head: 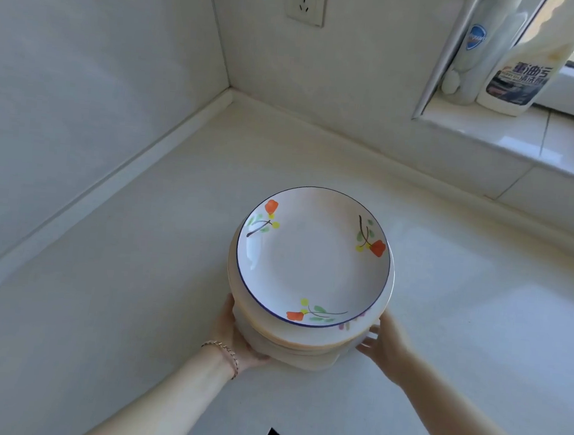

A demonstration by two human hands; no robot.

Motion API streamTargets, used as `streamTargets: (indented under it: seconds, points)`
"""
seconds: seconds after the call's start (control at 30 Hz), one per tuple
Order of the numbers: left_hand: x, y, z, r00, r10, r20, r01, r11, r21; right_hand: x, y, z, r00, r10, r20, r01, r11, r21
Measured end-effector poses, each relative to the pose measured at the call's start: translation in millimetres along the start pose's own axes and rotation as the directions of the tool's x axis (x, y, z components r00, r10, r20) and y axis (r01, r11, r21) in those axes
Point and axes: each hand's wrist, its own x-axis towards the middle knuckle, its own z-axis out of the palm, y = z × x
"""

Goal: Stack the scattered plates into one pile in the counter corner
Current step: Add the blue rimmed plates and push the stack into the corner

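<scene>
Two hands flank the pile (313, 264), well short of the tabletop (139, 240) corner (229, 93). Left hand (244, 344) cups its base; right hand (382, 341) presses fairly straight fingers against its side, likely steadying the uneven plates for moving cornerward.

Home kitchen: tiled counter (130, 273), cleaner bottle (521, 64).

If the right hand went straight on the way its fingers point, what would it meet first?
The right hand would meet the lower rims of the plate pile first; its fingertips look nearly touching, though contact is unclear.
</scene>
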Motion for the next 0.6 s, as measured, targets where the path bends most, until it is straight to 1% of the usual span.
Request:
streamTargets:
  seconds: [0.1, 0.17, 0.2, 0.23, 0.27, 0.33, 0.37, 0.4, 0.5, 0.6]
  points:
    - [25, 0, -9, 1.0, -0.024, 0.016, 0.024, 0.999, -0.034, 3, -2, -3, 1.0, -0.011, 0.001, 0.011, 1.0, -0.018]
    - [41, 4, -17, 0.996, -0.04, -0.077, 0.037, 0.998, -0.047, 5, -4, -4, 1.0, -0.012, 0.005, 0.012, 1.0, -0.018]
    - [48, 5, -19, 0.994, -0.05, -0.1, 0.046, 0.998, -0.047, 7, -6, -3, 1.0, -0.009, 0.005, 0.009, 1.0, -0.012]
    - [50, 7, -19, 0.994, -0.061, -0.094, 0.057, 0.997, -0.047, 8, -8, -2, 1.0, -0.011, 0.004, 0.011, 1.0, -0.009]
    - [49, 8, -16, 0.997, -0.047, -0.068, 0.045, 0.999, -0.027, 11, -10, -1, 1.0, -0.019, 0.005, 0.019, 1.0, -0.008]
    - [49, 13, -11, 0.999, 0.038, -0.022, -0.038, 0.999, -0.008, 18, -16, 2, 0.999, -0.041, -0.005, 0.041, 0.999, -0.021]
    - [49, 18, -9, 0.997, 0.075, -0.033, -0.075, 0.997, -0.007, 22, -20, 5, 0.999, -0.05, -0.013, 0.049, 0.998, -0.03]
    - [53, 25, -9, 0.997, 0.059, -0.041, -0.059, 0.998, -0.009, 26, -24, 7, 0.999, -0.053, -0.012, 0.052, 0.998, -0.04]
    - [65, 44, -13, 0.999, -0.049, -0.002, 0.048, 0.993, -0.105, 39, -36, 17, 0.998, -0.058, 0.012, 0.058, 0.995, -0.081]
    - [73, 63, -12, 0.999, -0.026, -0.041, 0.018, 0.983, -0.184, 53, -52, 32, 0.999, -0.045, 0.023, 0.047, 0.993, -0.107]
